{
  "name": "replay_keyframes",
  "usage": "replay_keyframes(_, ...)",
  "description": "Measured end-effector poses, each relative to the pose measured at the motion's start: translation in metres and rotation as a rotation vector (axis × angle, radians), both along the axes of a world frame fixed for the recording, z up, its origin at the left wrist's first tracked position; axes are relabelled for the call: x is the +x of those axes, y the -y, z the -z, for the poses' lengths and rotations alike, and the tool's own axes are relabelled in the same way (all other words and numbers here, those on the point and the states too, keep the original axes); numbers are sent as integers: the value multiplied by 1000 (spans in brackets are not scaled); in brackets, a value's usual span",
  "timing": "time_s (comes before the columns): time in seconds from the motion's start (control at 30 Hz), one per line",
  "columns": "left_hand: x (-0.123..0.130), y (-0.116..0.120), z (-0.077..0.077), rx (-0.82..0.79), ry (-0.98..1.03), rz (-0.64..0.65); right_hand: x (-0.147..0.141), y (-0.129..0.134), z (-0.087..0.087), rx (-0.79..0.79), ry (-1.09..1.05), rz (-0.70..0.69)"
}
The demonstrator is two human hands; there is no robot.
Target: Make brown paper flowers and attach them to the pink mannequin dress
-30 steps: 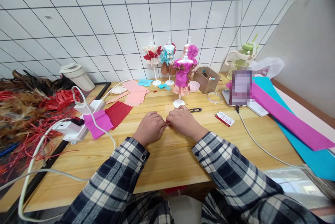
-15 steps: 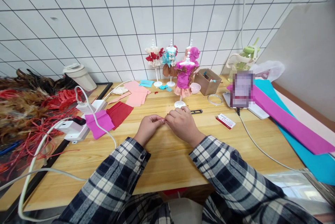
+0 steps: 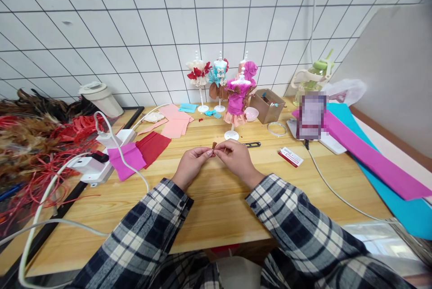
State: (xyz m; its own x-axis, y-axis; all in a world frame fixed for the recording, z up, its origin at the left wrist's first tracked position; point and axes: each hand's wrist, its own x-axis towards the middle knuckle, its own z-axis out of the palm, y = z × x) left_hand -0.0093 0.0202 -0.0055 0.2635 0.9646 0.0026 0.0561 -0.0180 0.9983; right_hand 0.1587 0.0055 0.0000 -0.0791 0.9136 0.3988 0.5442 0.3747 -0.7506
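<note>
Between my fingertips is a small piece of brown crepe paper, its upper end showing. My left hand pinches it from one side, thumb against forefinger. From the other side my right hand grips it with thumb and fingers, the two hands nearly touching. Just beyond stands a small white dress form in a magenta paper dress with brown trim and a peach skirt. A black-handled tool lies partly behind my right hand.
More dressed forms stand at the back, beside a brown box. Peach, red and magenta paper lie left near a power strip and cables. On the right are a phone, a card and long paper sheets.
My right hand has turned and its fingers have shifted, so the brown crepe paper now shows between my fingertips. My left hand has barely moved.
</note>
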Motion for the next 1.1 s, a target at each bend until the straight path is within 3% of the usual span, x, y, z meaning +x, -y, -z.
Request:
replay_keyframes(0.27,-2,0,-1,0,-11,68,0,-9,8,-287,-344,-37)
replay_keyframes(0.4,-3,-1,-1,-47,28,103,3,-11,10,-252,-358,-171)
replay_keyframes(0.77,-3,1,-4,81,-166,123,3,-9,11,-100,-157,-70)
replay_keyframes(0.97,-5,1,-5,109,-226,169,8,-10,6,-145,-215,-257)
replay_keyframes(1.1,-7,0,-6,111,-236,209,13,-10,2,-222,-322,-306)
